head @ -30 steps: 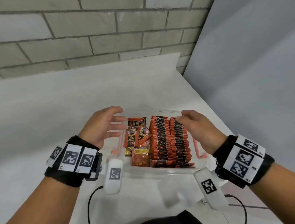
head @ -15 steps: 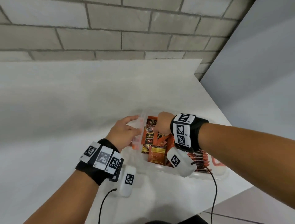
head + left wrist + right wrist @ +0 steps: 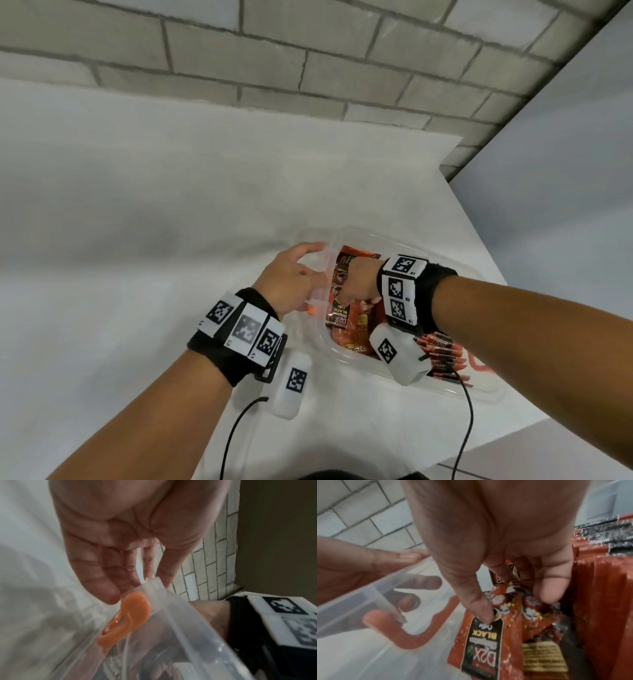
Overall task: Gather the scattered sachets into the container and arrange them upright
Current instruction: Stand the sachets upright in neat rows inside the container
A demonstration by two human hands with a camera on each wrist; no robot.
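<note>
A clear plastic container (image 3: 404, 240) with orange handles (image 3: 399, 635) stands near the table's right corner. Its right part holds rows of orange sachets standing upright (image 3: 442, 346). Loose sachets (image 3: 342, 315) lie flat and tilted in its left part, one marked D2X (image 3: 481, 653). My left hand (image 3: 313, 274) holds the container's left end wall, thumb over the rim and fingers outside it (image 3: 137, 586). My right hand (image 3: 359, 284) reaches down into the left part, and index finger and thumb pinch the loose sachets (image 3: 517, 604).
The white table (image 3: 171, 222) runs to a brick wall (image 3: 308, 68) at the back. Its right edge is close beside the container, with a grey panel (image 3: 565, 171) beyond. Cables hang from both wrist cameras over the near table edge.
My right hand crossed from the upright rows to the loose sachets at the left. My left hand closed on the container's left end wall. Little moved in the last half second.
</note>
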